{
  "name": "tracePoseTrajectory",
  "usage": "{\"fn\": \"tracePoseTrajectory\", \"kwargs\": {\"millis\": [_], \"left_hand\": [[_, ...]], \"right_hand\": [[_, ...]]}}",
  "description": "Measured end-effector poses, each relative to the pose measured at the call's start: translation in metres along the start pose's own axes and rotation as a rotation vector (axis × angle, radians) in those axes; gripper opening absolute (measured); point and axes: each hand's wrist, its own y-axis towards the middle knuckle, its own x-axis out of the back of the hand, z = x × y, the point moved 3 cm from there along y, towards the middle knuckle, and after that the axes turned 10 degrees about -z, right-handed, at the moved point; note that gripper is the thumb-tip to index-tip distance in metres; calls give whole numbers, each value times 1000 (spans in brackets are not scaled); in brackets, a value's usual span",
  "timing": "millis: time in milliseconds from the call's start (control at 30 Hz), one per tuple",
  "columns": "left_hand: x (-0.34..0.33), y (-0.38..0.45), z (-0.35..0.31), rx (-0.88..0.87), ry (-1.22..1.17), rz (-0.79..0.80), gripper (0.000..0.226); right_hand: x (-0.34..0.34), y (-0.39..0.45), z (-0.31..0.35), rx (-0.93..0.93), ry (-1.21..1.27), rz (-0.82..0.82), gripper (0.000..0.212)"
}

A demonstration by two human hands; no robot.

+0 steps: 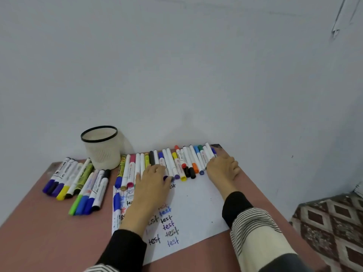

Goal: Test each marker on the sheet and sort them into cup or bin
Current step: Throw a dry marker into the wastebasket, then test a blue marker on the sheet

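A white sheet (196,209) with several coloured "test" words lies on the reddish table (49,232). Along its far edge runs a row of several capped markers (188,161) in many colours. My left hand (153,185) lies flat on the middle of that row, its straight fingers touching the markers. My right hand (222,169) rests against the markers at the row's right end with its fingers bent over them. A white mesh cup (102,152) with a black rim stands at the back left. No bin is in view.
A second bunch of markers (74,179) lies on the table left of the sheet, in front of the cup. One blue-capped marker (117,203) lies along the sheet's left edge. A pale wall backs the table. Patterned floor (330,228) shows past the table's right edge.
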Motion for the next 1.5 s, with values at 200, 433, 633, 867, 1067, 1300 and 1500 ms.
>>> {"fn": "tracePoseTrajectory", "kwargs": {"millis": [200,433,633,867,1067,1300,1500], "left_hand": [[-4,2,8,19,-8,32,39],[2,5,8,-15,-173,-129,44],[15,3,-3,-146,-27,-232,44],[28,-3,18,-199,65,-267,29],[33,-4,36,-307,119,-323,22],[38,-4,36,-450,189,-418,25],[37,-5,38,-459,172,-399,26]], "right_hand": [[-1,-1,-1,-1,33,-87,36],[26,-10,7,407,365,-169,23],[45,-51,19,780,438,-32,26],[34,-66,29,985,277,-139,24],[19,-96,45,1207,178,-87,28],[23,-105,50,1278,-53,-114,36],[23,-105,50,1272,9,-13,33]]}}
